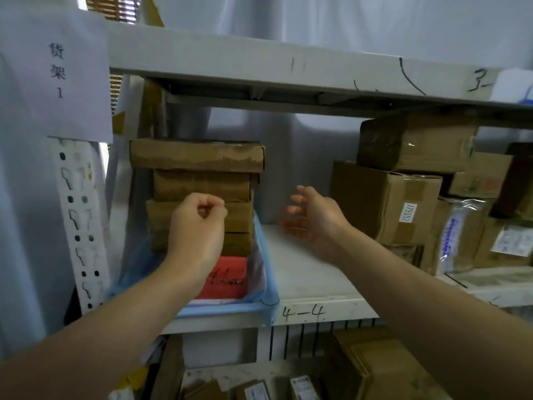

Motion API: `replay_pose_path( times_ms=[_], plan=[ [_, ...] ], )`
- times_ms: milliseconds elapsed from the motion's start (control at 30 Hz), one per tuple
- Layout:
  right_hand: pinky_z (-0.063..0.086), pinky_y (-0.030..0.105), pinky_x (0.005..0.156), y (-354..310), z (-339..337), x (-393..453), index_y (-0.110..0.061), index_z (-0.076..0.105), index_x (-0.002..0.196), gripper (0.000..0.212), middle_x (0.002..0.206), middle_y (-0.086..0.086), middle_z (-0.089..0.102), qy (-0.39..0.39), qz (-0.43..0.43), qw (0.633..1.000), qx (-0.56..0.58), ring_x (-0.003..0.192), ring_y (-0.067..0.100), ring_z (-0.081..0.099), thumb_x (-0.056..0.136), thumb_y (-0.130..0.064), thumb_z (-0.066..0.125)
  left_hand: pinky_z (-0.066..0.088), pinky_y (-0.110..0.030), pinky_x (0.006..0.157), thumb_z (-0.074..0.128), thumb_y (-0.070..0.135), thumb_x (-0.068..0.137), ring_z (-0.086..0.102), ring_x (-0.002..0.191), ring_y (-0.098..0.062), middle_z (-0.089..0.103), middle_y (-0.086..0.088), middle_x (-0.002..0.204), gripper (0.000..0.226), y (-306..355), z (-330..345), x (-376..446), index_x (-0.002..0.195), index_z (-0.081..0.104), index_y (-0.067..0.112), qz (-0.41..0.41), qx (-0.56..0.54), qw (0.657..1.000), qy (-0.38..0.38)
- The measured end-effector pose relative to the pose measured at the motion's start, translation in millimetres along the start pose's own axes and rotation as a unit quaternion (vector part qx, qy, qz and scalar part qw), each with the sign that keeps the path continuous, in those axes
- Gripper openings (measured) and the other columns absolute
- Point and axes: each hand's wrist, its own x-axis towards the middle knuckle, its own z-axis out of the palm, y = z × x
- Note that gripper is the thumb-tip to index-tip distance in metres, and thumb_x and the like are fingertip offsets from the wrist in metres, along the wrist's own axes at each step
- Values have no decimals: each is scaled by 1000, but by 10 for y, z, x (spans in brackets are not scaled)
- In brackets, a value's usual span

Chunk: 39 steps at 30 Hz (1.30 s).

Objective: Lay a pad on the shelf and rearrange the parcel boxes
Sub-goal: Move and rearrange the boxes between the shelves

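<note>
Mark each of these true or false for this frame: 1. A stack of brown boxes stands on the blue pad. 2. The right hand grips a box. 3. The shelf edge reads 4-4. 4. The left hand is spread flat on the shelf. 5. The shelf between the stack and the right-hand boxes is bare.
1. True: the stack of brown boxes stands on the blue pad at the shelf's left end.
2. False: the right hand is open in the air, holding nothing.
3. True: "4-4" is written on the shelf edge.
4. False: the left hand is curled in front of the stack.
5. True.
</note>
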Motion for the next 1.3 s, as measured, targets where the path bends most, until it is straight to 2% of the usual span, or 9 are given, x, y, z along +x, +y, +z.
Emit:
replay_pose_path(
  times_ms=[133, 333, 433, 500, 600, 800, 1000, 1167, 1300],
  plan=[
    [54, 37, 71, -55, -318, 30, -19, 61, 92, 22, 72, 4, 61, -1, -5, 1000, 9, 69, 23, 65, 101, -35, 50, 47, -23, 62, 55, 12, 98, 61, 75, -14, 65, -5, 84, 13, 216, 329, -76, 97, 66, 18, -10, 14, 997, -81],
    [53, 31, 63, -336, -1168, 28, -10, 63, 104, 21, 77, 7, 58, 30, -70, 997, -32, 68, 21, 58, 102, -28, 53, 54, -27, 55, 55, 14, 100, 62, 77, -18, 67, -7, 91, 14, 349, 1190, -71, 109, 63, 9, -140, -111, 972, -153],
    [47, 27, 59, -545, -1716, 71, -8, 65, 99, 14, 81, 7, 59, 116, -164, 979, -35, 71, 19, 54, 98, -18, 57, 57, -35, 73, 61, 25, 97, 65, 95, -24, 67, -8, 108, 27, 400, 1684, -70, 121, 60, 12, -170, -141, 962, -158],
    [52, 31, 75, -641, -1999, 123, -12, 64, 104, 12, 93, 4, 64, 170, -204, 962, -62, 86, 19, 60, 97, -20, 59, 53, -40, 91, 63, 31, 96, 62, 110, -26, 64, -7, 120, 38, 464, 1895, -62, 129, 58, 14, -146, -130, 969, -149],
    [52, 40, 97, -755, -2376, 250, -17, 54, 128, 37, 118, 5, 61, 198, -214, 954, -76, 108, 22, 61, 94, -27, 64, 42, -38, 108, 64, 38, 93, 54, 124, -22, 59, -3, 133, 54, 648, 2186, -83, 141, 53, 16, -67, -77, 985, -142],
    [41, 55, 108, -950, -2687, 583, -23, 33, 148, 95, 146, 8, 44, 195, -203, 950, -135, 134, 31, 43, 68, -55, 73, 28, -27, 102, 56, 40, 98, 32, 144, -19, 32, -1, 160, 69, 1105, 2679, -54, 157, 26, 19, 27, -1, 982, -185],
    [43, 41, 100, -1141, -2739, 763, -23, 28, 154, 84, 146, 9, 44, 113, -186, 968, -127, 130, 30, 48, 84, -34, 74, 32, -42, 111, 56, 54, 93, 38, 142, -27, 37, -3, 158, 78, 1209, 2996, 86, 156, 25, 21, -8, 26, 974, -224],
    [44, 57, 103, -1087, -2681, 900, -41, 40, 139, 106, 139, 5, 47, 94, -173, 970, -144, 126, 34, 47, 43, -74, 71, 35, -35, 95, 56, 57, 92, 51, 128, -21, 56, -1, 139, 65, 1219, 3106, 33, 145, 43, 22, -12, 25, 969, -245],
    [45, 55, 104, -1092, -2693, 808, -34, 33, 147, 104, 143, 6, 44, 77, -184, 974, -107, 126, 32, 48, 58, -62, 80, 34, -40, 106, 56, 60, 91, 44, 136, -23, 46, -2, 149, 76, 1219, 3121, -20, 152, 27, 26, 5, 23, 974, -227]
  ],
)
